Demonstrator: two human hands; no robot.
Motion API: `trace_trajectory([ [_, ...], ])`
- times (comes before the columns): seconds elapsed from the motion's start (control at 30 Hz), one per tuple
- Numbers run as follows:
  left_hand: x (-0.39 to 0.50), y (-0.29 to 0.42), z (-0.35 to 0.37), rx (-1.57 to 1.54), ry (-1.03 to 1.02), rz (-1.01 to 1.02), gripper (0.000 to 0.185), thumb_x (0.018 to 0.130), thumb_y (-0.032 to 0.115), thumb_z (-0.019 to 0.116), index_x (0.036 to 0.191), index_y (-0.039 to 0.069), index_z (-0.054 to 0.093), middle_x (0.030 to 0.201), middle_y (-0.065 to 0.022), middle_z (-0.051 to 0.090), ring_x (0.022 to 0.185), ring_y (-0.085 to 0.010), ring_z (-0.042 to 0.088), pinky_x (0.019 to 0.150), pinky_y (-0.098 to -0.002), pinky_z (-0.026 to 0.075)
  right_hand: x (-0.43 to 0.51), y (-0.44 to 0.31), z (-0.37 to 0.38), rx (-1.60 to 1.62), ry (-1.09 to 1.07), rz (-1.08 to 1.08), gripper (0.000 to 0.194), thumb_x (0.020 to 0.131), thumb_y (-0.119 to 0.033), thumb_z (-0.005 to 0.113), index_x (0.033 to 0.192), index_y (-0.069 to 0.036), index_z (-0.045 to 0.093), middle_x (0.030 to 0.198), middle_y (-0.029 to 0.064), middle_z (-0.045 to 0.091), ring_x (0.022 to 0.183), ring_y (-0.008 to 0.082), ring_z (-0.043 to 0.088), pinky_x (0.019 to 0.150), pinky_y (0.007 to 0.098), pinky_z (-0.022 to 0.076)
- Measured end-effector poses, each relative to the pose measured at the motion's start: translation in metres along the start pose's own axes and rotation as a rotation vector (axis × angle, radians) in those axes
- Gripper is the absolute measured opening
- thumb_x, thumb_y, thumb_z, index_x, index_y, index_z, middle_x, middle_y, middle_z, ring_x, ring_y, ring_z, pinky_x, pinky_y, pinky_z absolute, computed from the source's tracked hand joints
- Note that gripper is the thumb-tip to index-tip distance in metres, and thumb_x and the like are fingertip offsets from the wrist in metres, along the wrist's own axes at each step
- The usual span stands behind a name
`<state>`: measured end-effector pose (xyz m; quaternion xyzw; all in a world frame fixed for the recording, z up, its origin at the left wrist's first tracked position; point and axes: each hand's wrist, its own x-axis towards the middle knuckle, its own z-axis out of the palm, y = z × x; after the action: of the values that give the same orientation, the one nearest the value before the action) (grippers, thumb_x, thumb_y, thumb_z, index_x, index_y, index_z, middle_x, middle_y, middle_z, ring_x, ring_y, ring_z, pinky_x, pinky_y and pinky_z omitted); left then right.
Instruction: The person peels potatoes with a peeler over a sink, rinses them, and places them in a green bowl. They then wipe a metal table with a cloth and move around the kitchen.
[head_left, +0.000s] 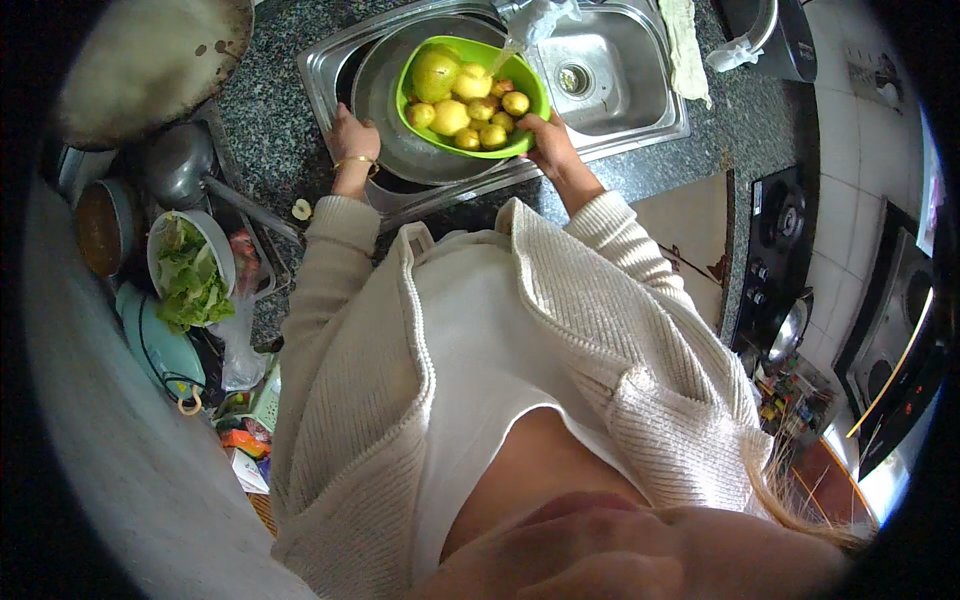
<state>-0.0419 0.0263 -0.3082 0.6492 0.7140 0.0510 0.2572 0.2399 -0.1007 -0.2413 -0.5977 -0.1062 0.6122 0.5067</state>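
Observation:
My right hand (553, 144) grips the right rim of a bright green plastic bowl (420, 139). Inside the bowl lie a large yellow-green fruit (436, 73), yellow fruits (451, 118) and several small roundish ones (493, 136). Water (501, 61) runs into it from a faucet (531, 26) whose spout is wrapped in translucent plastic. Beneath the bowl, a wide round metal basin (379, 90) sits in the left part of the steel sink (319, 71). My left hand (355, 139), with a gold bracelet, holds the basin's left rim; some fingers are hidden.
A drain (574, 78) shows in the right sink bowl, beside a pale cloth (684, 49). Leftward, a ladle (184, 169), leafy greens (191, 277) in a white bowl (217, 232) and a large pan (150, 67) crowd the granite counter (262, 97). A gas hob (776, 232) is at right.

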Motion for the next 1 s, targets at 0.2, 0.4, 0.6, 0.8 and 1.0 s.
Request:
trace_trajectory([
  [0.2, 0.015, 0.018, -0.010, 0.029, -0.077, -0.035, 0.055, 0.079, 0.030, 0.066, 0.120, -0.001, 0.047, 0.114, -0.0247, 0.060, 0.104, -0.0422, 0.059, 0.089, -0.0458, 0.049, -0.003, -0.014, -0.008, -0.049, 0.089, -0.057, 0.055, 0.076, -0.007, 0.060, 0.128, -0.011, 0.041, 0.101, 0.0107, 0.060, 0.072, 0.0231, 0.064, 0.046, 0.0329, 0.0550],
  [0.4, 0.021, -0.003, -0.042, -0.528, 0.010, -0.018, 0.005, 0.071, 0.001, 0.059, 0.068, -0.001, 0.057, 0.071, -0.0029, 0.062, 0.066, -0.0134, 0.057, 0.062, -0.0278, 0.045, -0.004, -0.008, 0.002, 0.034, 0.147, -0.087, 0.048, 0.078, -0.006, 0.058, 0.124, -0.009, 0.044, 0.094, 0.0098, 0.060, 0.069, 0.0212, 0.063, 0.042, 0.0312, 0.0525],
  [0.6, 0.002, 0.029, -0.057, -1.084, 0.180, 0.109, 0.012, 0.066, -0.013, 0.051, 0.058, -0.004, 0.049, 0.116, -0.0105, 0.064, 0.083, -0.0131, 0.058, 0.073, -0.0250, 0.046, -0.003, -0.008, 0.009, 0.087, 0.135, -0.081, 0.047, 0.078, -0.004, 0.056, 0.123, -0.008, 0.043, 0.093, 0.0113, 0.059, 0.064, 0.0215, 0.062, 0.041, 0.0306, 0.0510],
  [0.8, -0.048, 0.072, -0.096, -0.441, 0.410, 0.613, 0.011, 0.063, -0.012, 0.052, 0.059, -0.004, 0.045, 0.127, -0.0173, 0.058, 0.102, -0.0327, 0.060, 0.084, -0.0330, 0.049, -0.003, -0.007, 0.010, 0.068, 0.161, -0.087, 0.047, 0.079, -0.006, 0.056, 0.124, -0.009, 0.042, 0.094, 0.0107, 0.060, 0.063, 0.0208, 0.062, 0.041, 0.0308, 0.0509],
  [1.0, -0.082, 0.084, -0.140, -0.043, 0.613, 0.986, 0.018, 0.075, -0.009, 0.051, 0.061, 0.003, 0.049, 0.128, -0.0093, 0.059, 0.123, -0.0330, 0.051, 0.103, -0.0515, 0.038, 0.001, -0.001, 0.009, 0.127, 0.036, -0.121, 0.048, 0.078, -0.008, 0.058, 0.124, -0.008, 0.042, 0.092, 0.0102, 0.062, 0.062, 0.0203, 0.063, 0.041, 0.0292, 0.0512],
])
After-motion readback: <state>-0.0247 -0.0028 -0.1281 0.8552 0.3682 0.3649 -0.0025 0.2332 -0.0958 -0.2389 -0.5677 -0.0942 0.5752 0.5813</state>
